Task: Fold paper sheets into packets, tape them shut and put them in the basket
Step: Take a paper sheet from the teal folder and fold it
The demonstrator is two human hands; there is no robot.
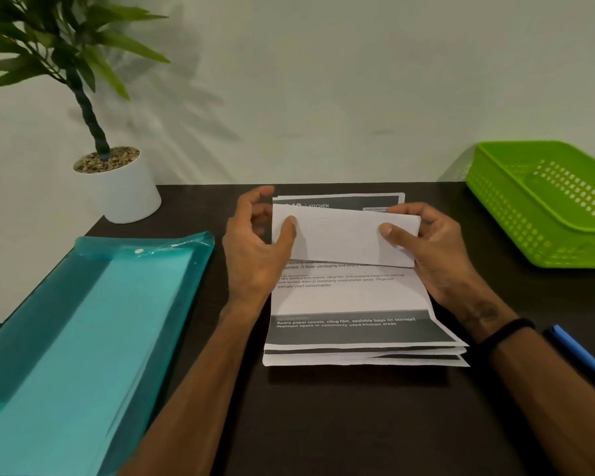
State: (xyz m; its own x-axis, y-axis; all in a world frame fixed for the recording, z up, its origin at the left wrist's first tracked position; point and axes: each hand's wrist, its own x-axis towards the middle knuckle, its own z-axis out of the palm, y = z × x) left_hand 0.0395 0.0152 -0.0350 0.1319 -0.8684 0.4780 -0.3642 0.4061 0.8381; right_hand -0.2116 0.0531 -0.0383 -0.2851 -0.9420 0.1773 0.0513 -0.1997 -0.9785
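above the stack (351,304), folded sheet (344,240) between both grips

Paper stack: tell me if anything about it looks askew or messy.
Slightly. The paper stack on the desk is not squared up: its near edges fan out in uneven layers. The folded sheet, held by the left hand and right hand, sits tilted across it. Nothing looks torn or spilled.
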